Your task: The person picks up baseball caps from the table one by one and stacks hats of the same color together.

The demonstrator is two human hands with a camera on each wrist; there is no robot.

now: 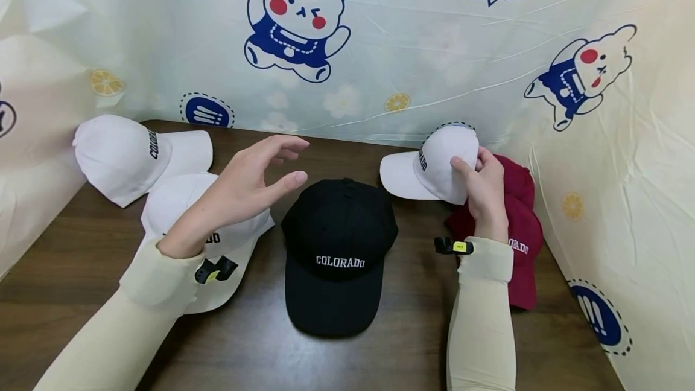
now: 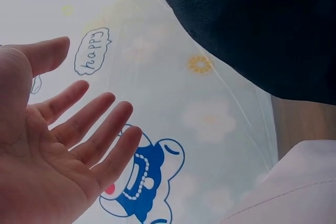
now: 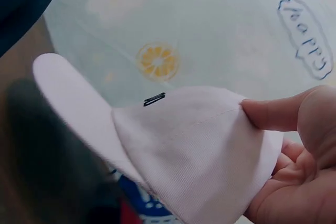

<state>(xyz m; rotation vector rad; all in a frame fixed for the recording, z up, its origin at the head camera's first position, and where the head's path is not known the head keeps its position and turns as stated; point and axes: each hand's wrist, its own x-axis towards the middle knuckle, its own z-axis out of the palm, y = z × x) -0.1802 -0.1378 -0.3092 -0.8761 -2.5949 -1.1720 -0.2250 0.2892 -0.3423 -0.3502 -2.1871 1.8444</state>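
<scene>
Table point(image 1: 412, 330) holds five caps: black cap point(image 1: 336, 246) centre, two white caps on the left point(image 1: 127, 155) point(image 1: 179, 198), red cap point(image 1: 523, 228) on the right. Right hand point(image 1: 483, 189) pinches the crown of a white cap point(image 1: 434, 165), lifted over the red one; looks like a pick-up just under way, not yet set anywhere. Left hand point(image 1: 244, 183) is released, fingers spread, hovering between the near-left white cap and the black cap, touching neither.

A black COLORADO cap point(image 1: 335, 255) lay mid-surface point(image 1: 412, 324), brim toward the viewer. Two white caps point(image 1: 136, 158) sat at the far left, a maroon cap point(image 1: 523, 240) at the right. A cartoon-bear sheet point(image 1: 380, 47) hung behind.
</scene>
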